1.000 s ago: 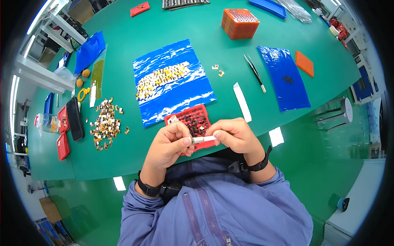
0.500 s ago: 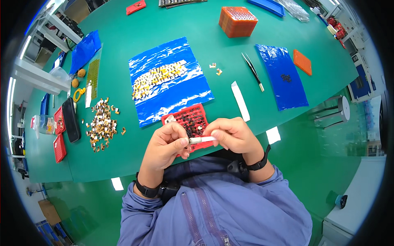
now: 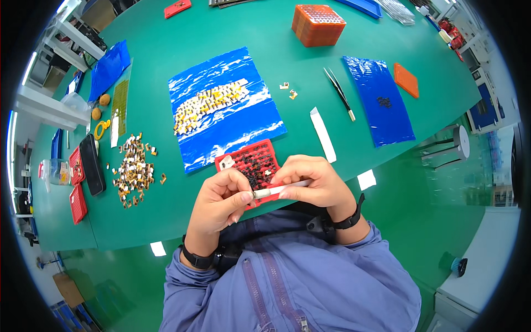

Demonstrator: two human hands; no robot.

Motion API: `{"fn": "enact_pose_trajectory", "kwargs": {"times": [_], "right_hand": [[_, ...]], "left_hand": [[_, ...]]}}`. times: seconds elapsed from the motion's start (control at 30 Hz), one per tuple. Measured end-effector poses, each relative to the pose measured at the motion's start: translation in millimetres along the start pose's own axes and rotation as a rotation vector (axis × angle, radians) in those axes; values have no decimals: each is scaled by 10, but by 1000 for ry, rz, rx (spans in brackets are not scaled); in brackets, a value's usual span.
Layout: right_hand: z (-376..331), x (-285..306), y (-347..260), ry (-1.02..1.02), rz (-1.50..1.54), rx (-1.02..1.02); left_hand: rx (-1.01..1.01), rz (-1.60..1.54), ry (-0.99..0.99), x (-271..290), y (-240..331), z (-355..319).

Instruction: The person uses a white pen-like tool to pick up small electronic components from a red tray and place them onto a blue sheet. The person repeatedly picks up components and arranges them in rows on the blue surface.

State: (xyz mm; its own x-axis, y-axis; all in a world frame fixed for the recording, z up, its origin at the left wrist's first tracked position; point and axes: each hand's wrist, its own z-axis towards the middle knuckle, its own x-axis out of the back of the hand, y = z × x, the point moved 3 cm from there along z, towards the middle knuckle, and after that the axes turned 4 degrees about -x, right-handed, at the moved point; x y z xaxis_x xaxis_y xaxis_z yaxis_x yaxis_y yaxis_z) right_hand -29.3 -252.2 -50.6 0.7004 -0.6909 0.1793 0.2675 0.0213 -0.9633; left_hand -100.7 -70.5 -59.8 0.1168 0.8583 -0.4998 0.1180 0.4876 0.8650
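Observation:
Above the table's near edge, my right hand (image 3: 318, 182) holds a slim white stick (image 3: 275, 190) between thumb and fingers, its paler end pointing left. My left hand (image 3: 220, 200) is closed in a pinch at that end; whatever small piece sits between the fingertips is too small to make out. Under both hands lies a red tray (image 3: 267, 148) with rows of small black parts and a few white bits. Just beyond it, small white-and-gold pieces (image 3: 213, 105) are spread on a blue sheet (image 3: 221, 145).
A loose heap of similar pieces (image 3: 133, 169) lies to the left, beside a black case (image 3: 92, 165). Tweezers (image 3: 340, 95), a white strip (image 3: 323, 135) and a second blue sheet (image 3: 381, 119) with black bits are on the right. Stacked orange trays (image 3: 318, 26) stand farther back.
My right fingers have shifted on the white stick, whose back end now shows past them. My left hand stays at its tip. The whole view has shifted slightly.

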Motion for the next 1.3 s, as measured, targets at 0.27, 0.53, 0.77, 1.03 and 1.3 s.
{"fn": "enact_pose_trajectory", "kwargs": {"times": [0.27,0.53,0.77,1.03,1.3], "right_hand": [[-22,-3,17,-15,108,-131],[-9,-32,40,3,71,-67],[-27,-26,54,-39,109,-225],[-14,-31,85,50,-14,14],[-22,-32,95,162,61,-57]], "left_hand": [[9,14,20,0,8,-19],[-13,12,10,1,3,-19],[-6,19,33,-5,8,-11],[-43,13,92,10,-19,10],[-117,33,247,106,18,5]]}}
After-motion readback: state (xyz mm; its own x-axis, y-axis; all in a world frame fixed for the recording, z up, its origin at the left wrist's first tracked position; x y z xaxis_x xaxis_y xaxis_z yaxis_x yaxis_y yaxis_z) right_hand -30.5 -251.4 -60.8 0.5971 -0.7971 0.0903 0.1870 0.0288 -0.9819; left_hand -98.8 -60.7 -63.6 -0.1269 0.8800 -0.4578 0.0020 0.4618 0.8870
